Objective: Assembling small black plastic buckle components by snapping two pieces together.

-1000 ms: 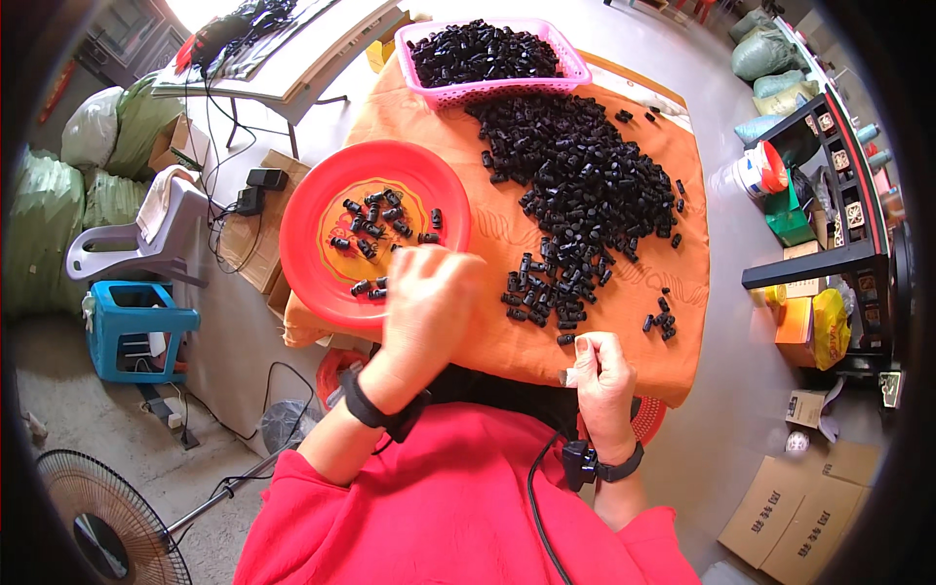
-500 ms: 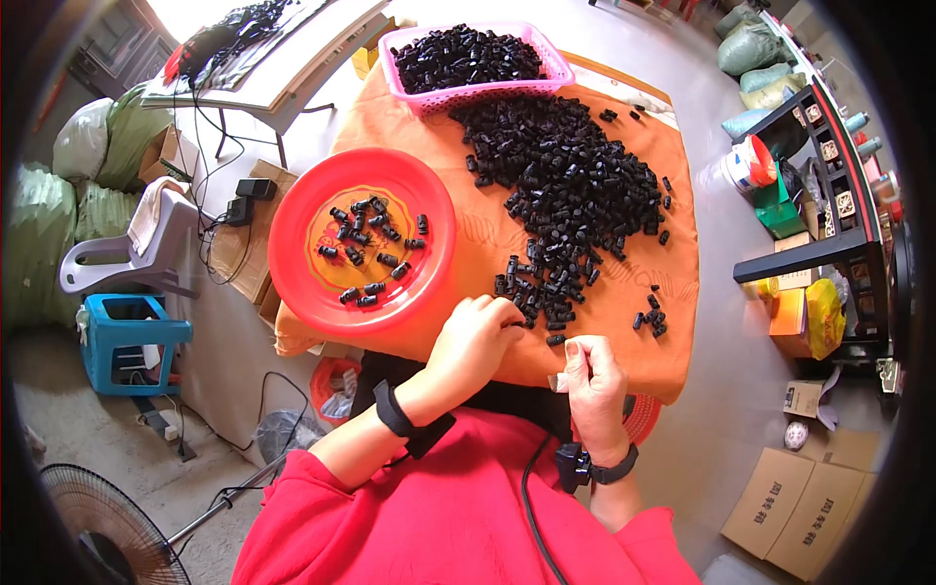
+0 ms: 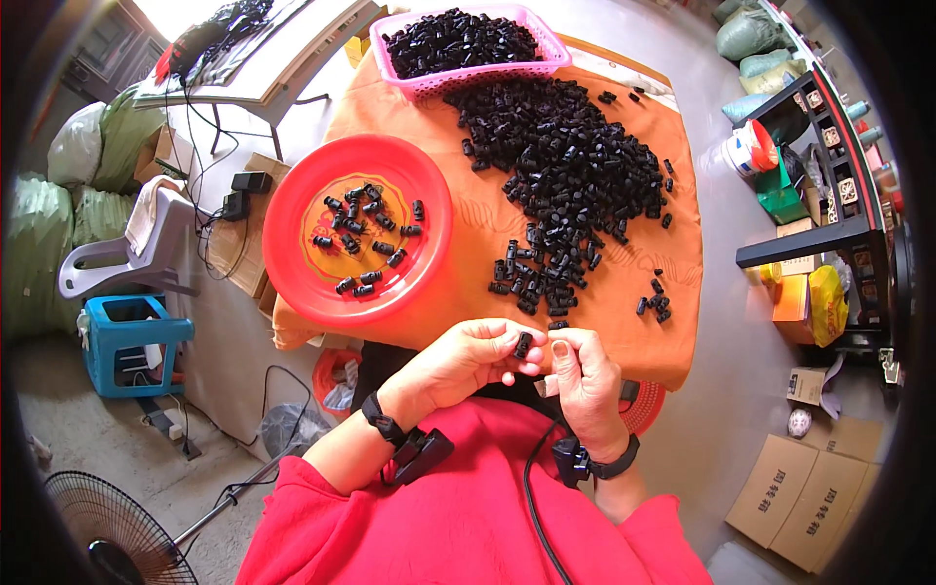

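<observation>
While both hands meet just below the table's near edge, the left hand (image 3: 466,359) pinches a small black plastic piece (image 3: 523,344) upright between thumb and forefinger; the right hand (image 3: 583,378), fingers curled together, touches it from the right. Brown cardboard boxes (image 3: 804,497) sit on the floor, lower right.

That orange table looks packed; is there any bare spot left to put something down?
Yes. The orange cloth is bare between the red plate and the pile of black pieces, and at the near right corner. The middle, up to the pink basket, is crowded.
</observation>
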`<state>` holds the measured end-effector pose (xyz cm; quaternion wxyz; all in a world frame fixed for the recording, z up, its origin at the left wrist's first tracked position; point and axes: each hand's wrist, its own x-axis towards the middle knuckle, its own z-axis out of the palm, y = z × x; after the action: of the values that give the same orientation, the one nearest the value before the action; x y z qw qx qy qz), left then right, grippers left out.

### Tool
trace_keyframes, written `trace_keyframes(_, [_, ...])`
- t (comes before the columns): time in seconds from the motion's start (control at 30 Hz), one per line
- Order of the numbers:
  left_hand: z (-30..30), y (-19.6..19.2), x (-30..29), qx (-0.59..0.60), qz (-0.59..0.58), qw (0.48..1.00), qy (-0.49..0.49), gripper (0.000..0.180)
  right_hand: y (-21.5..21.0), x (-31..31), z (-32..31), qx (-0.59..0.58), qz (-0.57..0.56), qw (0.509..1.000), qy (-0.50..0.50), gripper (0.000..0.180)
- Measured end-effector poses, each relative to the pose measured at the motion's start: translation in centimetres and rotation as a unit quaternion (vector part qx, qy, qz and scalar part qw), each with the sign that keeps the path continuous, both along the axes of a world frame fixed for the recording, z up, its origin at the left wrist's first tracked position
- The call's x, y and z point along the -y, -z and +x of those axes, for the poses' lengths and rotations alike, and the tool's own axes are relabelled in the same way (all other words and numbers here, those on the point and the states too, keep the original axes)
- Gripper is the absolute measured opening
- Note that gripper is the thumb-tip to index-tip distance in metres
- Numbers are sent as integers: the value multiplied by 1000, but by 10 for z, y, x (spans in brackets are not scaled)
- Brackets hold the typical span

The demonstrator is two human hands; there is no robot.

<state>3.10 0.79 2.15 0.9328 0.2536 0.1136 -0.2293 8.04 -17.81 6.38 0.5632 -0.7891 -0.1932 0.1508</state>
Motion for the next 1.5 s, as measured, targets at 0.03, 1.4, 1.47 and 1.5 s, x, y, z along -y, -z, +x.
trace_keyframes(0.03, [-1,0,0,-4,0,1000,0,34,0,0,0,-1,0,1000,0,11])
trace_keyframes(1.4, [-11,9,21,-60,-13,997,-45,15,0,-6,-4,18,-40,996,-74,14])
trace_keyframes(1.47, [-13,13,21,-26,14,998,-53,14,1,-7,-4,8,-33,997,-74,13])
trace_keyframes(1.5, [-14,15,21,-26,13,998,-53,14,1,-7,-4,-1,-28,997,-73,11])
